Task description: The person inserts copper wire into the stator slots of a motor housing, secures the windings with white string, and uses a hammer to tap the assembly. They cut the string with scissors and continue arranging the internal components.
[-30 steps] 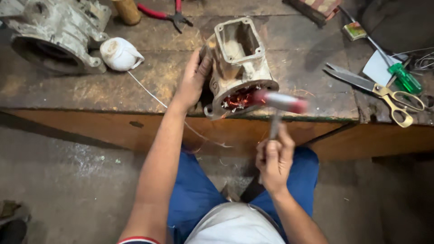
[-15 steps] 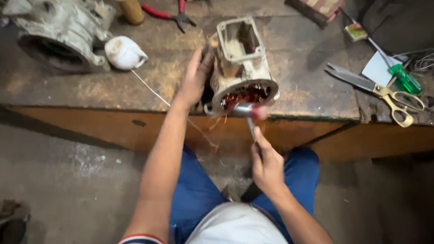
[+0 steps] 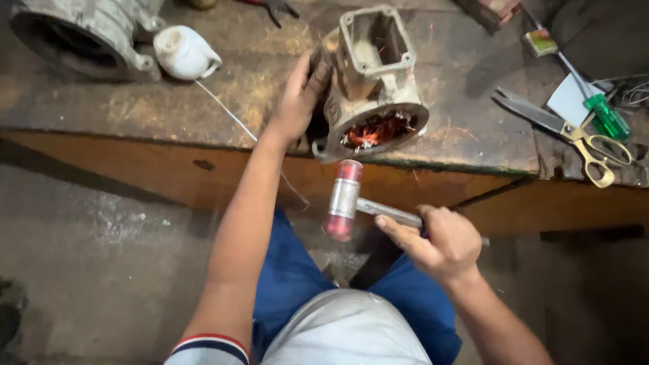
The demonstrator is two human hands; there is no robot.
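At the bench edge in the head view, my left hand [image 3: 297,101] is wrapped around the side of the motor stator housing [image 3: 372,88], which overhangs the wooden workbench [image 3: 169,111]. My right hand [image 3: 443,243] is closed on the handle of a soft-faced mallet [image 3: 343,199], just below the open end. I judge a mistimed swing could nick the copper windings [image 3: 378,130] or tip the housing off.

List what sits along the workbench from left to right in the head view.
Grey metal housing → white cup → left hand → motor stator housing → scissors → green-handled screwdriver.
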